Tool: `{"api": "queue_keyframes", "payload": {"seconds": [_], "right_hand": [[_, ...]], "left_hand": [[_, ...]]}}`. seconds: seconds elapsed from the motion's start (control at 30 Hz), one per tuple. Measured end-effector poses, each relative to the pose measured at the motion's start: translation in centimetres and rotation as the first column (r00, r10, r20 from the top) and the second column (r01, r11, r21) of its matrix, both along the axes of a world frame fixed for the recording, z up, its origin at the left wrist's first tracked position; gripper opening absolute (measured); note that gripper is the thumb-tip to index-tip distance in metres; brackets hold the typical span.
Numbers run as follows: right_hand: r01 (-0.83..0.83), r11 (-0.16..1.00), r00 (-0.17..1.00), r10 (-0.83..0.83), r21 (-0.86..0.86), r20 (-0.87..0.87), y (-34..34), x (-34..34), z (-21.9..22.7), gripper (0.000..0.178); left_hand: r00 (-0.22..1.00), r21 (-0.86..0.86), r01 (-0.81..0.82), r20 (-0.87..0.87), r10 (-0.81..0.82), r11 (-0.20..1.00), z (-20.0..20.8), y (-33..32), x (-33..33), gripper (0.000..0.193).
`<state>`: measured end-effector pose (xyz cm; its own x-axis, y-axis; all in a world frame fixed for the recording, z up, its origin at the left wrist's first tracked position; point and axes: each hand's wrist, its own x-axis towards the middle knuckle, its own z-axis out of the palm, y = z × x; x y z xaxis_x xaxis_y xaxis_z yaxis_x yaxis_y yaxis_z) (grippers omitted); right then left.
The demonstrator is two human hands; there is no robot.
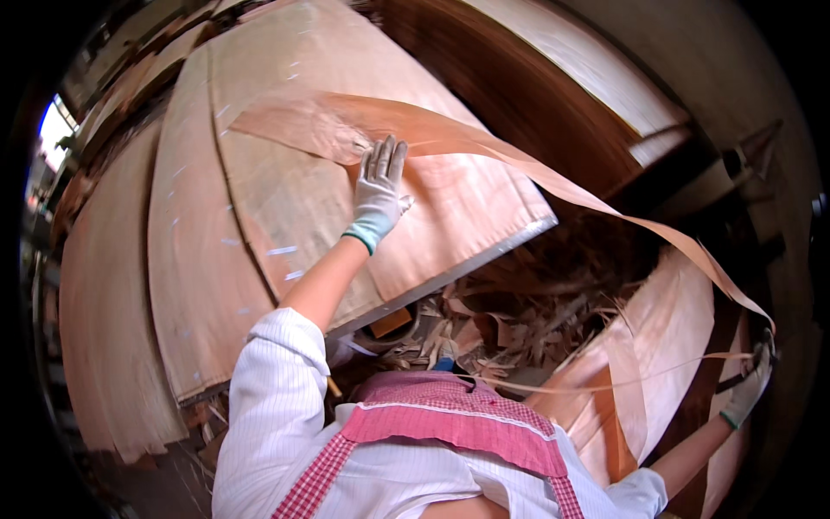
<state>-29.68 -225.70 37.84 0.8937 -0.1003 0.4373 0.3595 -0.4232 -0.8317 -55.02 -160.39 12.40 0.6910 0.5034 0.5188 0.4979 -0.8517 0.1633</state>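
My left hand (379,189), in a pale glove with a green cuff, lies with its fingers stretched out at the edge of a long veneer strip (450,134). The strip is thin, brownish wood and rests partly on a large pale veneer sheet (294,52). From there it arcs through the air to the far right. My right hand (750,389), gloved too and far out to the side, is closed around the strip's end. A dark, narrow object (729,382) shows beside that hand; its kind is unclear. A thinner strip (553,387) also trails leftward from the right hand.
More wide veneer sheets (112,303) lie to the left. The table's metal edge (484,264) runs in front of me. Below it, scraps and shavings (536,320) cover the floor. Veneer pieces (666,329) lean at the right, and a dark brown stack (510,78) stands beyond the table.
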Motion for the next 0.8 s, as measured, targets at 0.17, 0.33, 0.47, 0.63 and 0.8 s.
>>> {"api": "queue_keyframes", "payload": {"seconds": [0.17,0.33,0.47,0.63,0.8], "right_hand": [[0.2,0.974,0.966,-0.214,-0.106,-0.143,-13.4,10.0,-5.1,0.031],[0.377,0.73,0.913,-0.191,-0.569,0.359,0.8,10.4,-9.6,0.037],[-0.417,0.889,0.87,0.33,-0.19,-0.367,16.7,5.8,-21.5,0.03],[-0.54,0.841,0.641,0.444,0.044,-0.626,27.8,3.3,-36.0,0.036],[0.193,0.67,0.213,0.685,0.717,-0.697,35.2,9.8,-39.7,0.034]], "left_hand": [[0.951,0.009,0.243,-0.2,-0.236,0.97,-0.8,-3.7,12.4,0.107],[0.834,-0.027,0.239,-0.507,-0.22,0.971,-4.2,-6.5,17.0,0.104],[0.753,-0.18,0.342,-0.535,-0.384,0.922,-7.3,-8.0,21.4,0.103],[0.65,-0.246,0.508,-0.52,-0.555,0.825,-7.5,-10.8,28.5,0.099],[0.614,-0.378,0.409,-0.559,-0.557,0.83,-10.0,-10.4,33.3,0.07]]}}
